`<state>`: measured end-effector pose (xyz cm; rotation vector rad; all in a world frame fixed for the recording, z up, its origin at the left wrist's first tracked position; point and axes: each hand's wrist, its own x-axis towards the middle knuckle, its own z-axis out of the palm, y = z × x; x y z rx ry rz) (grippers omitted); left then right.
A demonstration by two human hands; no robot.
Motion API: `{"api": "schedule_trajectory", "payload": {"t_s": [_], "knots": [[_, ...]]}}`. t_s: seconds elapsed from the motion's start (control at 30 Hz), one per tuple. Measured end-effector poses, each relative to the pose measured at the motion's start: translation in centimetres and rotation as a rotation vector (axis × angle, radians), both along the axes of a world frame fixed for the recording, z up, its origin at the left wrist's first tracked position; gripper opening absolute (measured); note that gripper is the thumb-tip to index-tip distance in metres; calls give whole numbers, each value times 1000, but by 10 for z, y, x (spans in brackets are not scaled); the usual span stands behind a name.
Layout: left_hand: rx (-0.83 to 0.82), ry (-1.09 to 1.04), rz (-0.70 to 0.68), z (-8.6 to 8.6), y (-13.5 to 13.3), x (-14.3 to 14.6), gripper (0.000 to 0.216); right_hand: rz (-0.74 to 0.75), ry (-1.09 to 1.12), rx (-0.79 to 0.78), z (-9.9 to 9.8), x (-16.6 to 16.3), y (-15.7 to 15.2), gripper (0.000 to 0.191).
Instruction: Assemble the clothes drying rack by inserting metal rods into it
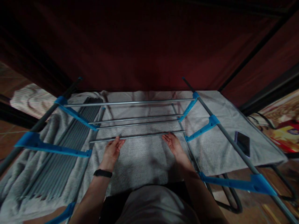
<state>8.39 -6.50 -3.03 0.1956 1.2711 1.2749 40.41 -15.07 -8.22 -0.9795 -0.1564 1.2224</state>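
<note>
- Rod (pixel 137 136): thin grey metal, nearest of four lying crosswise in a rack frame, over the middle of the blanket (pixel 144 168). Its left end looks free of any bracket; whether the right end is seated cannot be told.
- Left hand (pixel 113 150): palm down, fingers stretched almost flat with the tips at the rod, not closed round it. The forearm runs up from the near edge of the blanket, with a dark wristband (pixel 102 173) on the wrist.
- Right hand (pixel 173 143): likewise spread and low, with the fingertips meeting the rod near its right end and nothing gripped.
- Blue brackets (pixel 202 129): plastic arms on the side tubes, in pairs to left and right.
- Spare rods (pixel 60 155): a grey bundle along the left edge of the blanket.
- Phone (pixel 243 143): dark, flat, near the right edge, just beside the right side tube (pixel 230 140).
- Risk, as judged: with neither hand clasping it, the rod could roll off the fingertips or drop at its loose left end.
- Risk, as judged: a shove on the frame could swing the right tube onto the phone.
</note>
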Motion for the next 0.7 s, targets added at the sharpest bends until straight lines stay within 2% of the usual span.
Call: {"api": "schedule_trajectory", "payload": {"t_s": [0.2,0.4,0.7], "knots": [[-1,-54,-4,-1,1,-4,28,-8,4,-10,-4,2,2,25],[18,-125,-76,0,-2,-7,21,19,-46,-12,-1,3,-2,18],[39,-163,-24,-6,-5,-3,11,32,-60,-53,-6,12,0,14]]}}
